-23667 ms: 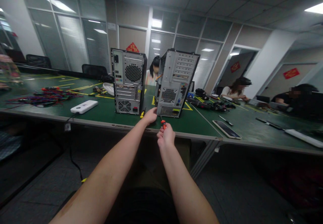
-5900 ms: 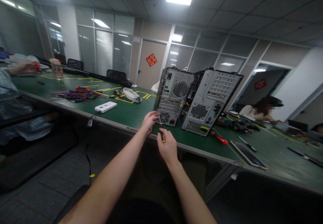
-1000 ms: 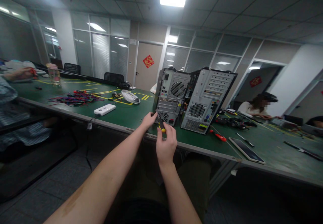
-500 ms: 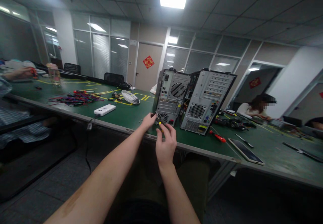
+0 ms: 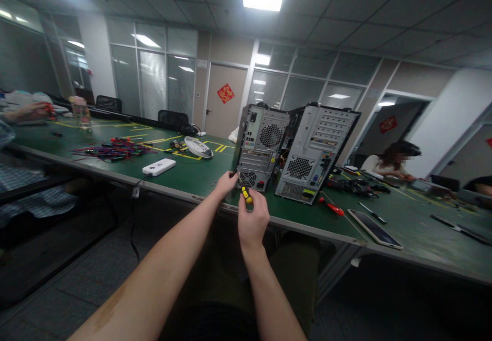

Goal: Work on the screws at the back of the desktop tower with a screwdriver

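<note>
My right hand (image 5: pixel 253 218) is closed round a yellow and black screwdriver (image 5: pixel 246 194), with thumb and fingertips on its handle. The screwdriver's front end points at the lower left of the rear face of a computer case (image 5: pixel 265 148), beside its fan grille; the tip is too small to make out. Against the bottom left edge of that case, my left hand (image 5: pixel 226 183) is closed, its fingertips partly hidden. A second computer case (image 5: pixel 317 151) stands upright just to the right, also showing its rear panel.
On the green table (image 5: pixel 184 179) lie a white power strip (image 5: pixel 159 167), a heap of coloured wires (image 5: pixel 115 149) and a white oval basket (image 5: pixel 198 147). To the right are a red screwdriver (image 5: pixel 332 207) and a phone (image 5: pixel 374 228). Other people sit at both sides.
My right fingers have shifted on the screwdriver, and more of its yellow and black handle shows. My left hand and both cases stay where they were.
</note>
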Demonstrator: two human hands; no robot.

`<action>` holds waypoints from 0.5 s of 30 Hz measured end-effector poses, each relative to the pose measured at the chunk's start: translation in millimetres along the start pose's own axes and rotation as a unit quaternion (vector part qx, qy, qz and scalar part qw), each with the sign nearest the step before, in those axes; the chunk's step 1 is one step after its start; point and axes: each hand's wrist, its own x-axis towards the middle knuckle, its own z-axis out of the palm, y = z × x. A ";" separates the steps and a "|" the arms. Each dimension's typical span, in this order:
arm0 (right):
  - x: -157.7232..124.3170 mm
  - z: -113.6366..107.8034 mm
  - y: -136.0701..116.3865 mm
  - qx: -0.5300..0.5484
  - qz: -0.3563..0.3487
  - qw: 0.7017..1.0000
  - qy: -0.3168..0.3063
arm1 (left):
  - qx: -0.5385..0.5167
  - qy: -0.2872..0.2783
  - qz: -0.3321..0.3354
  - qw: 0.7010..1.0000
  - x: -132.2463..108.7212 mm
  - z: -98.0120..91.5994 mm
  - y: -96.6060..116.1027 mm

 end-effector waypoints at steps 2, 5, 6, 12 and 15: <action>-0.4 -0.1 0.5 -0.006 -0.003 1.000 0.005 | 0.002 0.000 -0.001 1.000 0.0 -0.3 -0.1; -1.0 0.4 0.4 -0.013 -0.005 1.000 0.007 | 0.002 0.001 -0.003 1.000 0.3 -0.6 0.4; -1.0 0.7 0.3 -0.014 -0.007 1.000 0.007 | 0.002 0.000 -0.004 1.000 0.5 -0.6 0.6; 0.1 1.0 -0.4 -0.007 -0.014 1.000 0.002 | 0.006 -0.003 -0.003 1.000 1.1 0.3 1.3; -0.1 1.0 -0.3 -0.008 -0.013 1.000 0.002 | 0.003 -0.001 0.000 1.000 0.8 0.5 1.0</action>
